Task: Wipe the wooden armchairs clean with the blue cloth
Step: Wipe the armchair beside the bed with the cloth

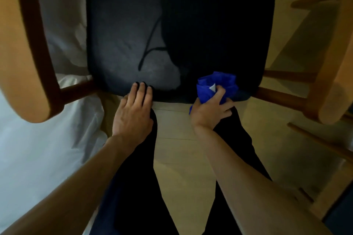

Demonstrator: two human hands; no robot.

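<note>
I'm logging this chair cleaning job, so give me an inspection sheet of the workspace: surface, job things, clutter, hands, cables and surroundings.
Surface: dark padded seat cushion of the armchair, with pale dusty patches near its front edge.
Job's things: light brown wooden armrest on the left, a second wooden armrest on the right; bunched blue cloth at the cushion's front edge.
Clutter: nothing seen.
Hands: left hand flat, fingertips on the cushion's front edge; right hand grips the cloth.
Cables: thin dark cord-like line on the cushion; cannot tell what it is.
Surroundings: white sheeting left, beige tiled floor.
</note>
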